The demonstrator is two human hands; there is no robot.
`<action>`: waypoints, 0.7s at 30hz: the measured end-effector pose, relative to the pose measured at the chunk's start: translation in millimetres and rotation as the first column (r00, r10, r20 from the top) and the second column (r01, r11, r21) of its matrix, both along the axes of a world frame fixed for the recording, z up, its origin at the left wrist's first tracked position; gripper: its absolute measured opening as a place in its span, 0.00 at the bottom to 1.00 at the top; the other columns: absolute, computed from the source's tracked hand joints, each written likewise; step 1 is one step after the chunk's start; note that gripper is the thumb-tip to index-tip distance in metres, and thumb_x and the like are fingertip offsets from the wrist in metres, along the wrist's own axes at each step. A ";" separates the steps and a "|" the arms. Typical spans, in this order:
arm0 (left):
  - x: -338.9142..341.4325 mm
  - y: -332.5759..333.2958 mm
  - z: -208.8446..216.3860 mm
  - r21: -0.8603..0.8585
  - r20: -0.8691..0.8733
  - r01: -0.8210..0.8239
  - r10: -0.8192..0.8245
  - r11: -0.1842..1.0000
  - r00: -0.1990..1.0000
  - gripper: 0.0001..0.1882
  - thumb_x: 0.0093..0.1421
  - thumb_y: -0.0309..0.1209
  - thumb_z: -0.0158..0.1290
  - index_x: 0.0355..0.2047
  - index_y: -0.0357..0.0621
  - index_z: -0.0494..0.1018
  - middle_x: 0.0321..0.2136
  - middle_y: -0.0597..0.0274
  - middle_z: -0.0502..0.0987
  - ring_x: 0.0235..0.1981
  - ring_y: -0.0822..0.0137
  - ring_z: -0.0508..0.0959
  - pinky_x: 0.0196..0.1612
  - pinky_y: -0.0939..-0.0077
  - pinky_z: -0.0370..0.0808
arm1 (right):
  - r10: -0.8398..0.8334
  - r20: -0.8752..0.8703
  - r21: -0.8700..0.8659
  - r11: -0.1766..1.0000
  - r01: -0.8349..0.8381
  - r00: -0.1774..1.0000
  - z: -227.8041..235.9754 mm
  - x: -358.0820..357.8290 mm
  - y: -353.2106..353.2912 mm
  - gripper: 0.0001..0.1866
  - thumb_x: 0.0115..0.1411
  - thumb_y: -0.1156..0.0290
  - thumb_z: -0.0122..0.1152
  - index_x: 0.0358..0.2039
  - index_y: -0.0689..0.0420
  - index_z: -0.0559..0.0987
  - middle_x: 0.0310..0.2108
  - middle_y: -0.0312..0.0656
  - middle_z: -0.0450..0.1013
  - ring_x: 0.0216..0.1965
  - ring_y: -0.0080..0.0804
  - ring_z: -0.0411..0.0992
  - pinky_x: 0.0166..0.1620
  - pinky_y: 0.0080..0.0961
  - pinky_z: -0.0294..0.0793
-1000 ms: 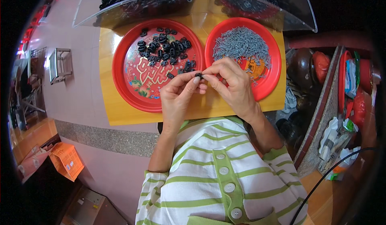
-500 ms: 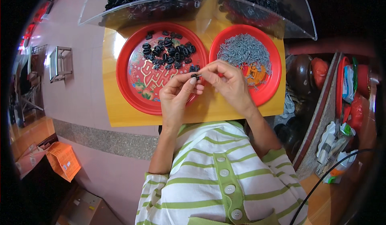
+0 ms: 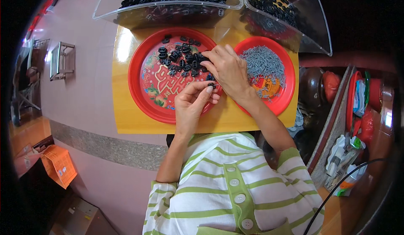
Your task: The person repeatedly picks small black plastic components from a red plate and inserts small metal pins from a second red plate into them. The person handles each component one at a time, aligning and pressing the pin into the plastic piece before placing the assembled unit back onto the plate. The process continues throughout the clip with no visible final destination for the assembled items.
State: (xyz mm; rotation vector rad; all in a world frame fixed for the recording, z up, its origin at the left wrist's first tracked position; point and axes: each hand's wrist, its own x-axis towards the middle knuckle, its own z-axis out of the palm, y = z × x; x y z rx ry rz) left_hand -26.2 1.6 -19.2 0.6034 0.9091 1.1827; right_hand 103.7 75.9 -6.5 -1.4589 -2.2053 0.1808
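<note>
My left hand [image 3: 191, 106] pinches a small black plastic part [image 3: 211, 85] between thumb and fingertips, over the near right rim of a red round tray [image 3: 134, 81]. Inside that tray, loose black plastic parts [image 3: 182, 60] lie in a pile on a printed, patterned bottom. My right hand [image 3: 230, 72] reaches over the tray's right side. Its thumb and forefinger are apart at the pile's right edge, and I see nothing held between them. To the right, a smaller red plate [image 3: 287, 73] carries many grey screws [image 3: 265, 62] and an orange label [image 3: 267, 87].
At the table's far edge stand two clear plastic bins, the left bin [image 3: 168, 6] heaped with black parts, the right bin [image 3: 290, 31] holding fewer. A yellow table [image 3: 126, 121] carries everything. A metal stool [image 3: 62, 60] stands left; bags and jars crowd the right.
My right hand has left the part in my left hand and moved up to the pile of black parts. My left hand keeps its pinch. The whole view has shifted slightly.
</note>
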 end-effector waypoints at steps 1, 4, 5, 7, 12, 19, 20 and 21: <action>-0.2 0.1 0.1 -0.002 0.002 -0.004 0.004 1.000 1.000 0.08 0.60 0.22 0.50 0.39 0.32 0.72 0.31 0.55 0.78 0.29 0.71 0.78 0.32 0.80 0.77 | -0.002 0.003 -0.009 1.000 0.002 1.000 -0.1 -0.4 0.0 0.09 0.48 0.67 0.64 0.31 0.54 0.77 0.30 0.36 0.69 0.37 0.33 0.69 0.33 0.29 0.75; -0.5 0.3 0.9 -0.002 0.012 -0.017 0.017 1.000 1.000 0.07 0.60 0.22 0.50 0.38 0.32 0.73 0.30 0.55 0.78 0.28 0.71 0.78 0.32 0.80 0.77 | 0.024 -0.044 -0.011 1.000 -0.024 0.999 0.8 -1.4 0.2 0.08 0.48 0.68 0.64 0.29 0.54 0.77 0.30 0.36 0.70 0.38 0.34 0.69 0.32 0.29 0.74; -0.8 0.1 0.9 0.002 0.017 -0.024 0.024 1.000 1.000 0.07 0.60 0.22 0.50 0.38 0.32 0.72 0.30 0.55 0.78 0.28 0.71 0.78 0.32 0.80 0.77 | 0.031 -0.077 -0.010 0.999 -0.032 0.997 0.6 -0.8 0.2 0.08 0.48 0.69 0.64 0.30 0.54 0.77 0.30 0.37 0.71 0.36 0.34 0.70 0.32 0.27 0.74; -1.5 0.0 1.3 0.000 0.024 -0.026 0.026 1.000 0.999 0.07 0.60 0.22 0.50 0.38 0.32 0.72 0.30 0.56 0.78 0.29 0.71 0.78 0.33 0.80 0.77 | 0.046 -0.142 -0.006 0.999 -0.047 0.989 -0.2 3.3 -0.1 0.08 0.49 0.71 0.63 0.31 0.54 0.78 0.30 0.38 0.73 0.33 0.32 0.72 0.31 0.24 0.74; -5.6 2.1 6.8 -0.032 0.013 -0.047 0.048 0.998 0.999 0.07 0.60 0.23 0.50 0.38 0.33 0.73 0.29 0.58 0.78 0.29 0.72 0.78 0.33 0.82 0.76 | -0.329 -0.725 -0.569 0.781 -0.257 0.605 9.6 18.1 -14.4 0.10 0.56 0.74 0.59 0.39 0.59 0.77 0.32 0.38 0.76 0.25 0.20 0.72 0.29 0.14 0.71; -7.4 7.7 17.3 -0.013 -0.041 -0.052 0.051 0.999 0.998 0.07 0.60 0.23 0.50 0.38 0.33 0.73 0.29 0.59 0.78 0.27 0.75 0.77 0.31 0.84 0.75 | -0.494 -0.785 -0.619 0.628 -0.472 0.373 26.7 31.5 -35.3 0.13 0.58 0.74 0.58 0.43 0.64 0.75 0.34 0.38 0.76 0.27 0.16 0.71 0.29 0.11 0.71; -7.1 7.5 17.4 0.004 -0.051 -0.047 0.047 0.999 0.998 0.07 0.60 0.23 0.50 0.38 0.33 0.73 0.29 0.59 0.78 0.27 0.75 0.77 0.31 0.84 0.75 | -0.503 -0.788 -0.616 0.627 -0.478 0.355 28.3 31.7 -37.7 0.13 0.58 0.74 0.58 0.43 0.64 0.75 0.34 0.38 0.76 0.27 0.16 0.71 0.29 0.11 0.72; -6.3 6.9 17.5 0.009 -0.053 -0.047 0.047 0.999 0.997 0.07 0.60 0.23 0.50 0.38 0.33 0.73 0.29 0.59 0.78 0.27 0.75 0.77 0.31 0.84 0.75 | -0.506 -0.788 -0.615 0.631 -0.472 0.350 28.9 31.4 -40.4 0.13 0.58 0.74 0.58 0.43 0.64 0.75 0.33 0.38 0.76 0.27 0.16 0.71 0.29 0.11 0.71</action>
